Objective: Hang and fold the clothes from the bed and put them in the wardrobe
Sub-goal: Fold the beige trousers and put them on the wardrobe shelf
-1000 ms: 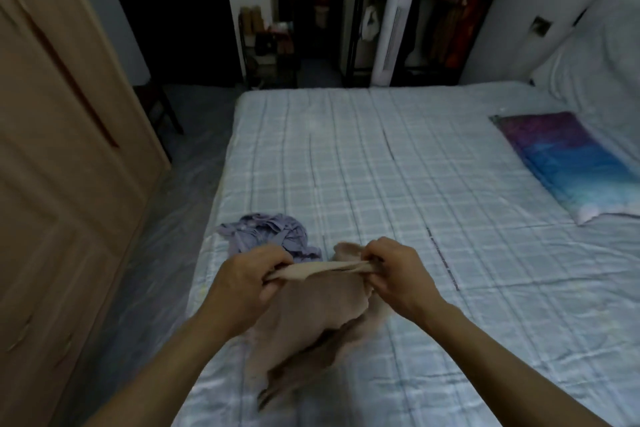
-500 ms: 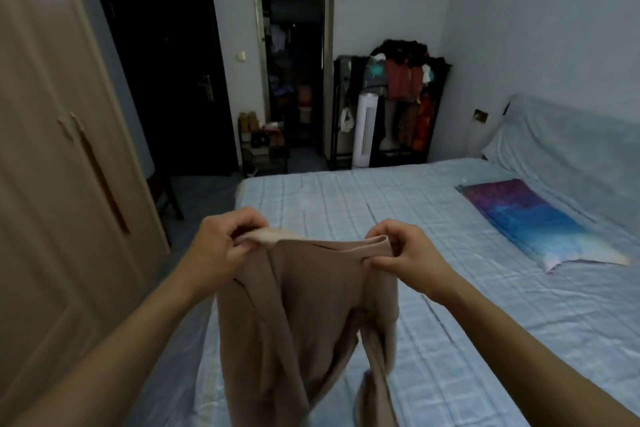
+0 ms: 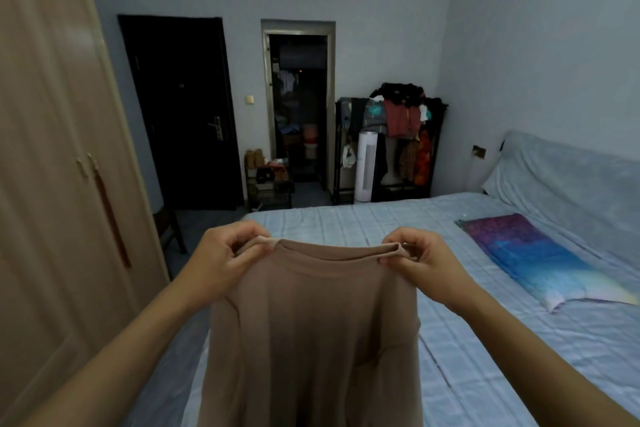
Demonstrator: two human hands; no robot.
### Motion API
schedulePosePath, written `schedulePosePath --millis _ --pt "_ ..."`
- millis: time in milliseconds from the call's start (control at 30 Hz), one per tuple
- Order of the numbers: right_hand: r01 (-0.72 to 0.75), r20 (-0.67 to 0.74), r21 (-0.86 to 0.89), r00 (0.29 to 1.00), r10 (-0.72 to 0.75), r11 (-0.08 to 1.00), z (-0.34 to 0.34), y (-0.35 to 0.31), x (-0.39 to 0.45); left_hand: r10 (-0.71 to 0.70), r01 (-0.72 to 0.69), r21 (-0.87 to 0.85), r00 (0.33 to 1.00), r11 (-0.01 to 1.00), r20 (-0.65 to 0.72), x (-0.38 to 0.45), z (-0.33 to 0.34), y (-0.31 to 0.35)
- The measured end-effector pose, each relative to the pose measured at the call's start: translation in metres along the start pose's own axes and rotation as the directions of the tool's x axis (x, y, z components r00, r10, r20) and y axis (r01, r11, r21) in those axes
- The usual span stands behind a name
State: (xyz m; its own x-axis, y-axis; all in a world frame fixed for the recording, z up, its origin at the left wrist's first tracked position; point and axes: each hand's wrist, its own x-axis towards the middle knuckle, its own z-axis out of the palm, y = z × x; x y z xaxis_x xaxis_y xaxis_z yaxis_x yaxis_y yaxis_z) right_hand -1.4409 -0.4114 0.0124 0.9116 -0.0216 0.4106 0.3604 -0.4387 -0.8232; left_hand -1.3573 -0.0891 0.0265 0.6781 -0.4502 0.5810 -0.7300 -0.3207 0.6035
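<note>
A beige-brown garment [image 3: 311,333] hangs in front of me over the near edge of the bed [image 3: 485,340]. My left hand [image 3: 225,256] pinches its top edge at the left corner. My right hand [image 3: 422,260] pinches the same edge at the right corner, so the band is stretched flat between them. The cloth falls straight down and out of the bottom of the view. The wooden wardrobe [image 3: 52,184] stands at my left with its doors shut. The purple garment seen earlier on the bed is hidden behind the held cloth.
A purple and blue pillow [image 3: 540,256] lies on the bed at the right, near the covered headboard [image 3: 571,177]. A full clothes rack [image 3: 394,135] and a white tower fan [image 3: 367,166] stand at the far wall. A dark stool [image 3: 169,229] stands by the wardrobe.
Both hands have lifted the beige garment off the bed and pulled apart, spreading its top edge wide. My view has tilted up from the mattress toward the far wall.
</note>
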Motion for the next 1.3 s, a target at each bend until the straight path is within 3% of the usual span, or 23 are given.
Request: schedulePosePath --millis 233,400,567,700,800,867,967,1033,1100,1200,1300 --pt "0.212 -0.206 -0.175 0.947 -0.247 0.961 -0.016 -0.003 -0.006 0.105 -0.099 0.048 0.982 0.994 -0.159 0.009 0.029 0.023" --pt "0.299 -0.231 -0.308 0.898 -0.376 0.903 -0.031 0.001 -0.010 0.066 -0.070 -0.010 0.977 0.998 -0.201 0.010 0.041 0.035" --pt "0.360 -0.238 -0.386 0.850 -0.469 0.849 -0.041 0.004 -0.018 0.179 -0.156 0.121 0.960 0.980 -0.215 0.008 0.053 0.054" --pt "0.295 -0.263 -0.348 0.880 -0.394 0.890 -0.047 0.009 -0.019 0.092 -0.090 0.025 0.991 0.996 -0.095 0.009 0.060 0.058" --pt "0.246 -0.217 -0.263 0.927 -0.306 0.933 -0.051 0.017 -0.010 -0.070 0.072 -0.087 0.997 0.994 0.023 0.015 0.065 0.052" --pt "0.155 -0.207 -0.216 0.958 -0.200 0.964 -0.044 0.022 0.007 -0.236 0.237 -0.095 0.972 0.967 0.025 0.030 0.074 0.042" --pt "-0.122 -0.277 -0.215 0.959 0.059 0.969 -0.020 0.029 0.048 -0.571 0.567 -0.065 0.815 0.821 -0.103 0.067 0.093 0.028" --pt "-0.259 -0.311 -0.165 0.929 0.199 0.952 0.002 0.032 0.063 -0.678 0.681 -0.079 0.700 0.728 -0.222 0.078 0.107 0.025" --pt "-0.272 -0.349 -0.057 0.907 0.236 0.961 0.020 0.034 0.063 -0.656 0.654 -0.125 0.690 0.746 -0.305 0.076 0.120 0.028" --pt "-0.158 -0.371 0.042 0.914 0.162 0.987 0.037 0.026 0.047 -0.537 0.544 -0.091 0.764 0.834 -0.356 0.061 0.134 0.046" --pt "-0.122 -0.343 0.121 0.926 0.157 0.985 0.049 0.013 0.031 -0.489 0.483 -0.114 0.793 0.868 -0.363 0.049 0.144 0.065"
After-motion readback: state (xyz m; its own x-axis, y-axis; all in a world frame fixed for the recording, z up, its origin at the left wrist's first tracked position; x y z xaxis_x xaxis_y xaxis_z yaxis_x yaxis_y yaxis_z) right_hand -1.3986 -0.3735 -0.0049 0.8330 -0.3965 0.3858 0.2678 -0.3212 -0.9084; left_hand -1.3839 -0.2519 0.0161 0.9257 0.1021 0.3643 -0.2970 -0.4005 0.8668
